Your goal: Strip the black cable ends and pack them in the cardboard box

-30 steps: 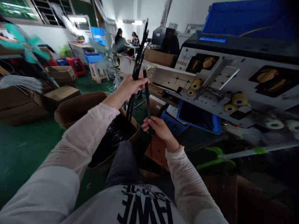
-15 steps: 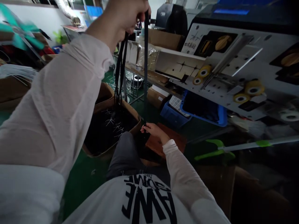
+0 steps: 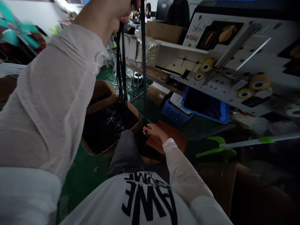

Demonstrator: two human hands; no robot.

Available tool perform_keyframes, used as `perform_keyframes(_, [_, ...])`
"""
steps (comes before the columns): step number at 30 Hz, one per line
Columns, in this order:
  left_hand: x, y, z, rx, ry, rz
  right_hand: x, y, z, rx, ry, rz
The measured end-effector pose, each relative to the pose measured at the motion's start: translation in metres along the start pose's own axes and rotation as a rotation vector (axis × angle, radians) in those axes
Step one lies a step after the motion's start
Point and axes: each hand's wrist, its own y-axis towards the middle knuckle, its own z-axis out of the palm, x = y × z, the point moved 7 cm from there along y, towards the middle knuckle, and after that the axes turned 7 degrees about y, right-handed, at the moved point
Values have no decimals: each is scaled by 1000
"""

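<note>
My left hand [image 3: 118,14] is raised at the top of the view, its fingers closed on several long black straps [image 3: 122,62] that hang down in loops. One black strap [image 3: 143,62] runs straight down from it to my right hand [image 3: 153,129]. The fingers of my right hand are pinched around the lower part of this strap, beside my knee. Below the hanging loops stands an open cardboard box [image 3: 110,148], filled with dark material and several white ties [image 3: 119,126]. The upper fingertips of my left hand are cut off by the frame edge.
An orange-brown board [image 3: 177,136] lies beside my right hand. A machine with a white panel [image 3: 225,62] and yellow rollers [image 3: 206,66] stands at right. Blue bins [image 3: 175,114] sit beneath it. A green-footed metal stand [image 3: 220,147] is at lower right. Another cardboard box [image 3: 103,89] stands behind the first.
My left hand has shifted slightly up and left in the view, still holding the straps. My right hand has hardly moved. The background has shifted slightly with the camera.
</note>
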Motion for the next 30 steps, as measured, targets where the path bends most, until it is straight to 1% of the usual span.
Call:
perform_keyframes(2, [-18, -18, -3, -189, 99, 141, 2, -3, -2, -25, -20, 2])
perform_keyframes(3, [-23, -25, -5, -252, 136, 173, 4, -6, -5, -39, -32, 0])
perform_keyframes(5, [-23, -34, -10, -300, 149, 177, 8, -17, -13, -73, -63, -8])
perform_keyframes(7, [-14, -40, -17, -316, 99, 187, 10, -39, -26, -99, -101, -19])
perform_keyframes(8, [-6, -42, -20, -308, 64, 177, 8, -54, -33, -107, -118, -18])
perform_keyframes(10, [21, -46, -19, -283, -34, 120, -4, -92, -45, -104, -140, 24])
perform_keyframes(11, [40, -49, -14, -267, -85, 66, -14, -114, -48, -90, -136, 69])
perform_keyframes(12, [61, -51, -6, -249, -136, -2, -28, -138, -50, -67, -122, 129])
perform_keyframes(13, [83, -54, 8, -216, -179, -81, -42, -163, -49, -41, -82, 198])
perform_keyframes(14, [105, -57, 24, -189, -210, -154, -57, -189, -45, -8, -46, 255])
perform_keyframes(16, [143, -62, 66, -93, -244, -240, -85, -241, -35, 8, 0, 334])
perform_keyframes(17, [159, -64, 88, -29, -259, -261, -99, -265, -29, -12, 14, 384])
perform_keyframes(18, [173, -65, 106, 0, -271, -287, -114, -288, -22, -25, 29, 442])
perform_keyframes(19, [186, -66, 121, 9, -282, -309, -128, -309, -13, -39, 62, 504])
perform_keyframes(20, [196, -65, 132, 1, -295, -329, -142, -327, -5, -65, 104, 562])
perform_keyframes(22, [210, -63, 143, -37, -328, -360, -165, -355, 13, -97, 186, 660])
perform_keyframes(24, [217, -62, 145, -44, -373, -373, -180, -369, 26, -124, 237, 726])
perform_keyframes(27, [214, -68, 140, 5, -449, -350, -189, -375, 34, -171, 283, 775])
perform_keyframes(30, [206, -89, 133, 66, -534, -312, -191, -377, 39, -146, 316, 813])
